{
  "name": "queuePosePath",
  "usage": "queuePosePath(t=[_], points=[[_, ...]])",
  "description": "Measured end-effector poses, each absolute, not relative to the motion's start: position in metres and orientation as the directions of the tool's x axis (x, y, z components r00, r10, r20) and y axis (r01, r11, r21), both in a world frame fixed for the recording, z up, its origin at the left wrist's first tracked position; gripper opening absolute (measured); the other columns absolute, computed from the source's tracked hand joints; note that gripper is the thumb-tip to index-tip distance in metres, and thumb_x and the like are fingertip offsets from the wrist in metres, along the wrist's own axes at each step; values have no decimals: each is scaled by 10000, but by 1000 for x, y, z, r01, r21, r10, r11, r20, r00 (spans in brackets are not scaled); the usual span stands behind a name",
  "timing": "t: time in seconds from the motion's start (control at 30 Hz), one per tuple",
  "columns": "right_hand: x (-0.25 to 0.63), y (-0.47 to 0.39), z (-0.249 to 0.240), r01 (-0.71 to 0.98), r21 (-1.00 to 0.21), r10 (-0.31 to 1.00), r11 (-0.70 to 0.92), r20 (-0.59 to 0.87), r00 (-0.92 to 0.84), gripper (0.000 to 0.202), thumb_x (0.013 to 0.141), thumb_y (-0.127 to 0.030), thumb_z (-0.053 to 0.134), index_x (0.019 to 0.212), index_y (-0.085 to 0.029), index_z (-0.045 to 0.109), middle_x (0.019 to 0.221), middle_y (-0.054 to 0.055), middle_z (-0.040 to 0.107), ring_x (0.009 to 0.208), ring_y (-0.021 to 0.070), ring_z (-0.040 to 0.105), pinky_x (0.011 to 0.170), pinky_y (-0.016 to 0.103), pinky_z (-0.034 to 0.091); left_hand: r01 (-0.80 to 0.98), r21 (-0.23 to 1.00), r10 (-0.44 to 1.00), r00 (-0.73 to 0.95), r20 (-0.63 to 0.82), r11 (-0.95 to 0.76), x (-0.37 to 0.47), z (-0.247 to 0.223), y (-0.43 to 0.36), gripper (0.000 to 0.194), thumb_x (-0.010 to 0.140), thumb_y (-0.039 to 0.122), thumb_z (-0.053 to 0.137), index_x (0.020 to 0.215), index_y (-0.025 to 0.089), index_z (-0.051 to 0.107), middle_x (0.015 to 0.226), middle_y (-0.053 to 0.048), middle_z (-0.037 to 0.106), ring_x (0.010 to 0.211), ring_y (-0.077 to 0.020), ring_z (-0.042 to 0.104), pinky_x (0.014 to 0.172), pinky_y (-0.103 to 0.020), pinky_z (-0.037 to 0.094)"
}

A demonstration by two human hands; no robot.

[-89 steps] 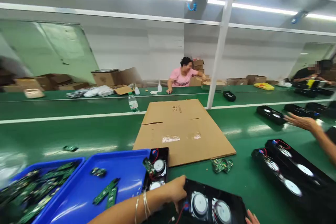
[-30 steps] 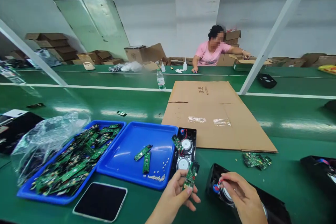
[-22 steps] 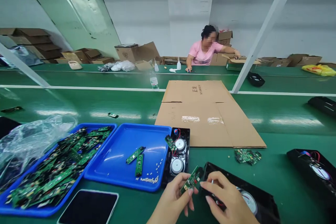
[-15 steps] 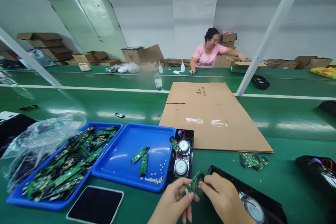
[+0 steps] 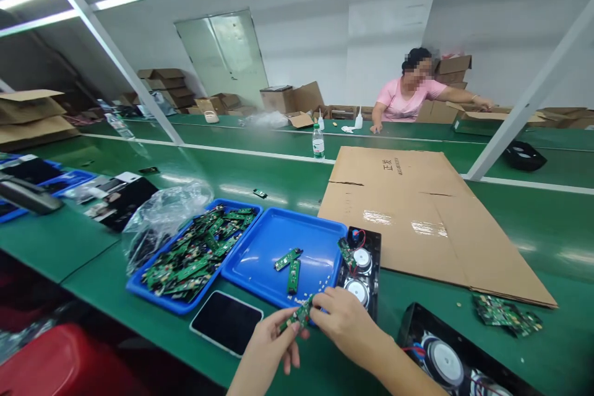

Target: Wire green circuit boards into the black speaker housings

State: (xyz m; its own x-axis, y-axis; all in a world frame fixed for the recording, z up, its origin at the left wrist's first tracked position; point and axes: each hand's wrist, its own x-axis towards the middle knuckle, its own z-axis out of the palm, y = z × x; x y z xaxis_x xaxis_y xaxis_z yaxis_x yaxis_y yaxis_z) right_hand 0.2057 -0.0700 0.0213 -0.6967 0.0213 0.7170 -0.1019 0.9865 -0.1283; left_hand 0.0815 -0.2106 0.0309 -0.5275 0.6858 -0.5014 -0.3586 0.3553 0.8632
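My left hand (image 5: 269,339) grips a small green circuit board (image 5: 299,317) between thumb and fingers. At the board's far end, the fingers of my right hand (image 5: 342,322) are pinched on it, covering that end. Both hands are just in front of the near right corner of a blue tray (image 5: 253,247), which holds two more boards (image 5: 293,276) and many small white bits (image 5: 320,289). Behind my right hand stands a black speaker housing (image 5: 375,260) with two round speakers and a board at its edge. Another open speaker housing (image 5: 408,325) lies right of my forearm.
A second blue tray (image 5: 134,288) is heaped with boards, a clear plastic bag (image 5: 162,213) beside it. A dark-screened tablet (image 5: 227,320) lies in front. Flat cardboard (image 5: 408,198) covers the bench beyond; more boards (image 5: 505,315) lie right. A person (image 5: 411,96) sits across.
The camera view has swung left, so the bench appears shifted right. Both my hands have moved left with the circuit board, away from the right-hand speaker housing toward the blue tray's corner.
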Motion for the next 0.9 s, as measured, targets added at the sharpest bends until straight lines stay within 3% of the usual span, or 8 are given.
queuePosePath(t=[0.23, 0.47, 0.67, 0.9], points=[[178, -70, 12, -160, -116, -24, 980, 734, -679, 389, 1107, -217, 335, 792, -177, 558, 802, 16, 578, 655, 143, 464, 599, 284, 286, -273, 889, 671, -584, -457, 368, 60, 48, -211, 408, 546, 451, 815, 769, 127, 703, 573, -41, 693, 348, -113, 551, 339, -201, 323], [175, -71, 7, -145, -128, -2, 981, 742, -671, 444, 1109, -200, 256, 821, -169, 592, 813, 27, 596, 663, 146, 517, 590, 280, 328, -298, 881, 705, -528, -473, 368, 51, 37, -208, 413, 559, 467, 788, 762, 113, 722, 597, -79, 712, 336, -79, 508, 337, -178, 253], [173, -72, 4, -149, -147, 5, 978, 729, -684, 572, 1131, -303, 203, 701, -177, 558, 698, 11, 547, 578, 140, 486, 527, 290, 308, -298, 881, 727, -498, -472, 368, 49, 31, -211, 424, 565, 473, 841, 780, 119, 746, 653, -103, 752, 345, -71, 498, 344, -178, 255], [182, -71, 13, -137, -296, 134, 945, 736, -664, 513, 1132, -290, 234, 805, -169, 611, 804, 12, 623, 680, 105, 596, 615, 219, 466, -274, 900, 715, -548, -435, 338, 50, 24, -211, 459, 548, 454, 915, 825, 128, 748, 622, -81, 741, 360, -135, 567, 345, -226, 325]])
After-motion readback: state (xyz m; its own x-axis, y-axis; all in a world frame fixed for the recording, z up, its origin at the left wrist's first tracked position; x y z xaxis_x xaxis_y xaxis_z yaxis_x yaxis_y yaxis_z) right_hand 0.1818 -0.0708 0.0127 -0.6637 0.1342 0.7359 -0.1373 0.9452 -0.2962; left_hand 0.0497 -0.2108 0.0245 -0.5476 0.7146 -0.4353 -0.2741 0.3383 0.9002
